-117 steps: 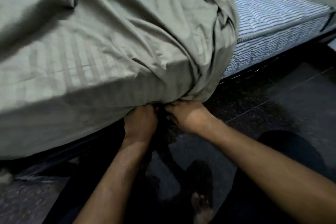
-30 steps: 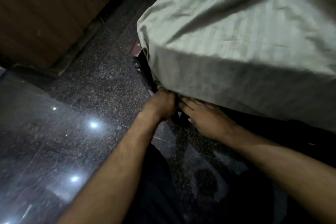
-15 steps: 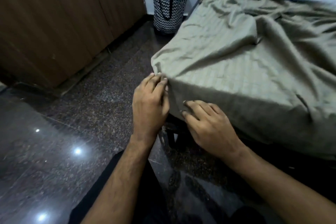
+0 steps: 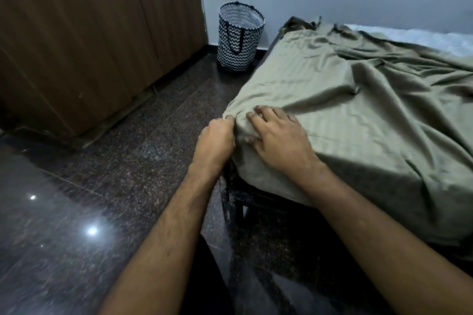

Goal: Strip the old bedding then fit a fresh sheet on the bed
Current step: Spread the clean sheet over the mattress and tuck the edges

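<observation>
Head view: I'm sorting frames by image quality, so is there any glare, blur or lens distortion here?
Head view: dim and grainy; small bright light reflections glare on the polished floor; wide-angle bending curves the wardrobe edges; the sheet and both hands, left hand and right hand, read fairly sharp; the bottom edge is soft.
</observation>
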Action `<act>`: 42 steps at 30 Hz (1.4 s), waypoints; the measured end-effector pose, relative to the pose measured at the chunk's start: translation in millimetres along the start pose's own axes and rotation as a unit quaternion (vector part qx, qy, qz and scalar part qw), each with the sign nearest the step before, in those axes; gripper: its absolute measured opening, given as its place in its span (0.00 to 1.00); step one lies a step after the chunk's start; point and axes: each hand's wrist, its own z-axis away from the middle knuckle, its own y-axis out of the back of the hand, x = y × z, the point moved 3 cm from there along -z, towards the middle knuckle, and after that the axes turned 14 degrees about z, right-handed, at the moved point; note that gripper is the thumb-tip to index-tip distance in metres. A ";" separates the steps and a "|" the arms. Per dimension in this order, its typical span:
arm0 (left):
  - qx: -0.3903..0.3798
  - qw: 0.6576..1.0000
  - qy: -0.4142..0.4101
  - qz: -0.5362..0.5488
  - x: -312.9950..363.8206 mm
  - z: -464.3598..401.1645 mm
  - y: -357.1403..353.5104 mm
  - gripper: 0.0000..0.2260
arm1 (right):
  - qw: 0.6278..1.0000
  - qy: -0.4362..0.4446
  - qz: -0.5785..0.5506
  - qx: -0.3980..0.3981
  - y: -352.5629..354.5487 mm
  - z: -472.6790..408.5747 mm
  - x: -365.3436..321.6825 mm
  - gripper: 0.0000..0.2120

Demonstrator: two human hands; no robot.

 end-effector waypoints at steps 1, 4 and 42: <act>-0.001 1.000 -0.005 -0.001 -0.1 1.1 3.1 0.08 | 1.000 0.009 0.019 -0.014 -2.5 -7.2 -2.4 0.26; -0.005 1.000 -0.024 -0.017 0.4 4.8 8.1 0.06 | 0.999 0.019 0.035 0.010 -5.6 -13.2 -6.1 0.21; -0.017 0.996 0.053 0.072 7.4 -33.1 14.1 0.12 | 0.977 -0.059 -0.106 -0.174 -10.6 -8.7 39.5 0.27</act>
